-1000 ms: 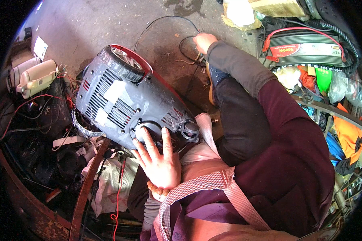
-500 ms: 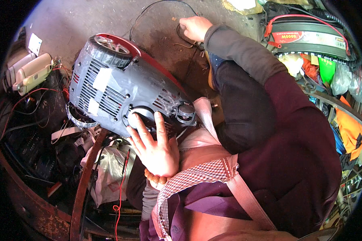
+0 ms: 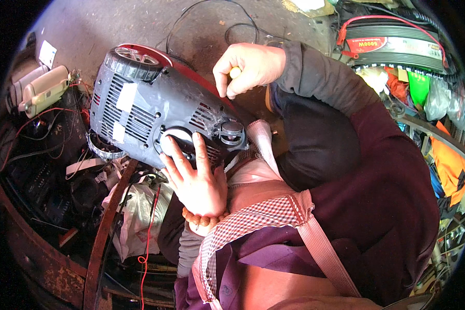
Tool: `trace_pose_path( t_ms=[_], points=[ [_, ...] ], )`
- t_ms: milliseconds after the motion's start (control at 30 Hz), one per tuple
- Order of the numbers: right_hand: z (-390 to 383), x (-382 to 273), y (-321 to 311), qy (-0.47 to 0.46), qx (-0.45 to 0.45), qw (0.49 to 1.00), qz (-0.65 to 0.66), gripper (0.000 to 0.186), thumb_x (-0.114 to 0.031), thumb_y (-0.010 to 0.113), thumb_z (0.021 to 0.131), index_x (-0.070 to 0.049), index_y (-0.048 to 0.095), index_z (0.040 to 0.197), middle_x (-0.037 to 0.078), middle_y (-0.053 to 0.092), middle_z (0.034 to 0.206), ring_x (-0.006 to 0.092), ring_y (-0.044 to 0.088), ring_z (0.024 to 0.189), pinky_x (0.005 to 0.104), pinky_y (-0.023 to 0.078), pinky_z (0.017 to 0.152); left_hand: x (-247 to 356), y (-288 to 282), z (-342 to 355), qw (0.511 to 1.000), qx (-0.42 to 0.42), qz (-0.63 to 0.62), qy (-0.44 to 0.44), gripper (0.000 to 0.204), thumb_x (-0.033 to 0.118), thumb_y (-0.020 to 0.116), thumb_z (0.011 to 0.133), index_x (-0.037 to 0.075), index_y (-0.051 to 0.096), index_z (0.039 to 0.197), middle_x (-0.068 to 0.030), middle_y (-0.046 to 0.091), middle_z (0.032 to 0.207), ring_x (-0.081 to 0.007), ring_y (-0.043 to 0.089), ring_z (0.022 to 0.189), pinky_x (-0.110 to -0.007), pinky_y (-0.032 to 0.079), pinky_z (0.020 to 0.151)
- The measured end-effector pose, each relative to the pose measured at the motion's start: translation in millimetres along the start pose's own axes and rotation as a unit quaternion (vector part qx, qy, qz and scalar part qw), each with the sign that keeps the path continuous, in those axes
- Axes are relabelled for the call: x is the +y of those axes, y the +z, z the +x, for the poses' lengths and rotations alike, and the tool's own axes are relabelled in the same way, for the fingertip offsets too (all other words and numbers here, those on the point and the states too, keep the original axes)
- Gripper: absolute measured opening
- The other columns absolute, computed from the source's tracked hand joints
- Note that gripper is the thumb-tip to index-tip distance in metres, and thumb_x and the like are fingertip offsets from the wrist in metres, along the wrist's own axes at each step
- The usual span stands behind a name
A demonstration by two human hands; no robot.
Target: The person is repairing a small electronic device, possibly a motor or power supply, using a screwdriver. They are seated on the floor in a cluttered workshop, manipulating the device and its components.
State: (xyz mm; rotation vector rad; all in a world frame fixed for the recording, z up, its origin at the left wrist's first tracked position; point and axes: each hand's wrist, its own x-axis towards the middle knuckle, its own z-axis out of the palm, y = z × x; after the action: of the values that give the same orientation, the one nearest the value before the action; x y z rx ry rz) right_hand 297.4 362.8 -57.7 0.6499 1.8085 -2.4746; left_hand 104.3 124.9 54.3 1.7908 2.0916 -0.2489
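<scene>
A grey and red canister vacuum cleaner [image 3: 178, 103] lies tipped over in front of me, its vented underside turned up. It has a large wheel [image 3: 132, 66] at the far end and a small caster [image 3: 231, 133] near my body. My left hand [image 3: 201, 194] is spread flat, its fingertips resting on the round black-and-white disc [image 3: 178, 139] in the underside. Beyond the caster, my right hand [image 3: 258, 66] is closed around a tool with a yellow handle [image 3: 235, 72]; only the handle's rounded end shows. The fingers are close to the cleaner's red edge.
A black cable [image 3: 256, 31] loops over the floor beyond the cleaner. At far right stands a ribbed power inverter [image 3: 398, 59] with a red lead. On the left are a rusty metal bar [image 3: 108, 237], a white plastic bag [image 3: 142, 219], a red wire [image 3: 149, 232] and beige plastic housings [image 3: 45, 90].
My right hand has come back from the floor toward the cleaner, and a yellow handle now shows in it. My left hand stays on the disc.
</scene>
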Motion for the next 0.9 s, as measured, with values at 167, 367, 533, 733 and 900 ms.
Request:
trace_pose_path(
  t_ms=[167, 367, 533, 733, 900],
  points=[
    [-1.8, -5.3, 9.4, 0.052, -0.029, 0.998, 0.014, 0.016, -0.002, 0.075, 0.088, 0.000, 0.079, 0.104, 0.000, 0.072, 0.079, 0.0036, 0.058, 0.067, 0.0248, 0.042, 0.059, -2.6, 3.9, -1.0, 1.000, 0.010, 0.001, 0.005, 0.105, 0.026, 0.090, 0.071, 0.027, 0.044, 0.166, -0.0282, 0.025, 0.174, -0.0585, 0.035, 0.151, -0.060, 0.037, 0.125],
    [3.0, 1.3, 22.1, -0.010, -0.018, 0.999, -0.044, 0.018, -0.010, 0.076, 0.085, -0.003, 0.079, 0.101, 0.001, 0.068, 0.070, 0.0078, 0.059, 0.058, 0.0285, 0.045, 0.053, -2.2, 3.7, -0.4, 1.000, 0.002, 0.006, -0.004, 0.105, 0.027, 0.091, 0.071, 0.029, 0.044, 0.165, -0.0270, 0.026, 0.175, -0.0583, 0.035, 0.151, -0.060, 0.037, 0.125],
    [4.0, 4.0, 25.8, -0.039, 0.014, 0.997, -0.069, 0.017, -0.013, 0.080, 0.084, -0.003, 0.078, 0.098, 0.001, 0.069, 0.074, 0.0082, 0.058, 0.062, 0.0312, 0.046, 0.059, -2.2, 3.1, 0.0, 1.000, 0.006, 0.011, -0.001, 0.105, 0.028, 0.091, 0.071, 0.029, 0.044, 0.165, -0.0268, 0.025, 0.175, -0.0582, 0.035, 0.151, -0.060, 0.037, 0.125],
    [7.1, 9.6, 22.6, -0.028, 0.072, 0.996, -0.038, 0.019, -0.017, 0.085, 0.087, -0.006, 0.074, 0.096, -0.001, 0.068, 0.078, 0.0063, 0.057, 0.063, 0.0280, 0.046, 0.058, -2.8, 4.5, -0.7, 1.000, 0.010, 0.009, 0.001, 0.104, 0.029, 0.090, 0.073, 0.029, 0.043, 0.166, -0.0274, 0.025, 0.174, -0.0581, 0.036, 0.151, -0.060, 0.036, 0.126],
    [10.8, 4.6, -4.3, -0.041, 0.226, 0.963, 0.141, 0.012, -0.011, 0.075, 0.095, -0.005, 0.071, 0.105, -0.001, 0.067, 0.081, 0.0059, 0.058, 0.065, 0.0239, 0.045, 0.058, -4.2, 4.1, 0.8, 1.000, 0.008, 0.001, 0.005, 0.105, 0.026, 0.090, 0.071, 0.028, 0.044, 0.165, -0.0279, 0.025, 0.174, -0.0580, 0.036, 0.151, -0.059, 0.036, 0.126]
  ],
)
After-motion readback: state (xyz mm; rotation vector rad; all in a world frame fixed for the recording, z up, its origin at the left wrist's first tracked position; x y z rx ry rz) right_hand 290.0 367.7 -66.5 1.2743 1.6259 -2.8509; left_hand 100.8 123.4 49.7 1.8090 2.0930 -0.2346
